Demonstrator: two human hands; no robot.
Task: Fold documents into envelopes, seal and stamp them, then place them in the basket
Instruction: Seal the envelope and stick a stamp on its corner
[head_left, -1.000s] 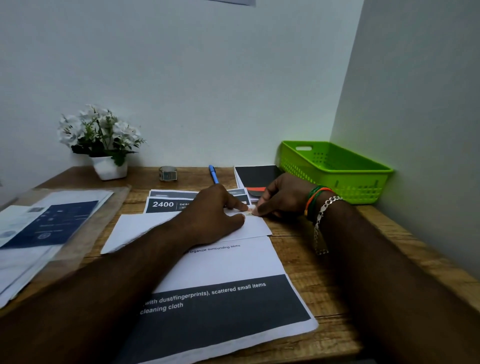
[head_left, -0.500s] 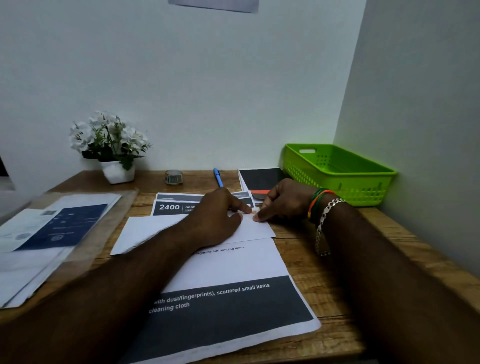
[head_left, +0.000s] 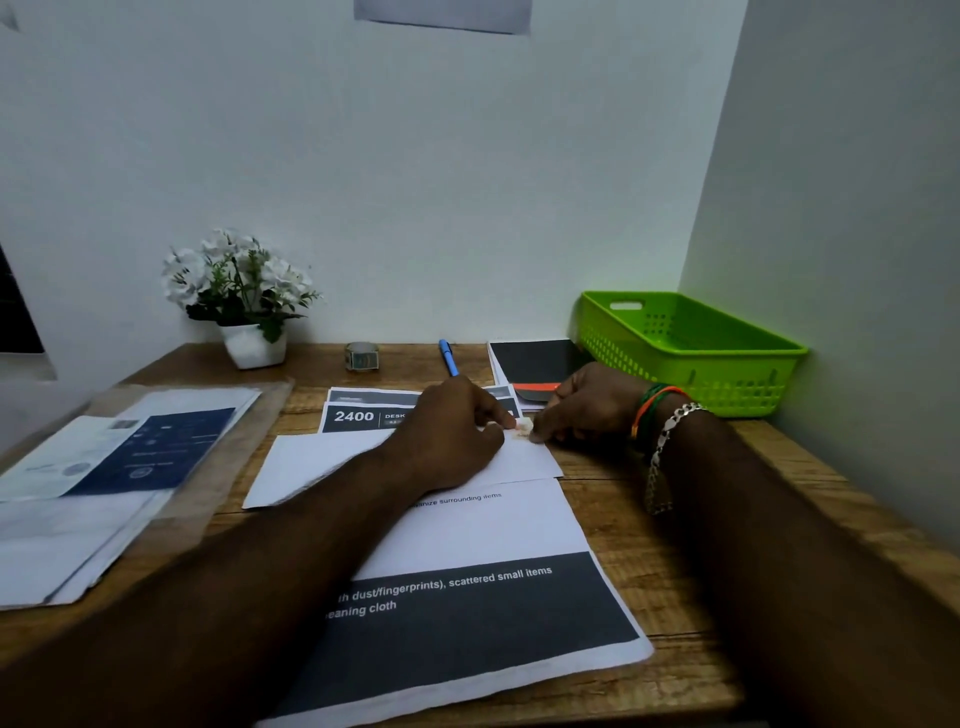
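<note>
A white envelope (head_left: 311, 462) lies flat across the middle of the wooden desk. On its top right corner sits a small pale stamp (head_left: 523, 429). My left hand (head_left: 452, 431) rests on the envelope with a fingertip at the stamp's left edge. My right hand (head_left: 587, 405) touches the stamp's right edge with its fingertips; whether it pinches it is unclear. A printed document (head_left: 488, 613) with a dark band lies in front of the envelope. The green basket (head_left: 696, 358) stands at the back right against the wall.
More printed sheets (head_left: 363, 413) lie behind the envelope. A blue pen (head_left: 448, 356), a roll of stamps or tape (head_left: 361, 356), a black notebook (head_left: 535, 364) and a potted white flower (head_left: 244, 296) stand at the back. A clear folder of papers (head_left: 104, 467) lies at left.
Both hands stay at the envelope's top right corner. A small pale stamp now shows between the fingertips. The camera has tilted up slightly.
</note>
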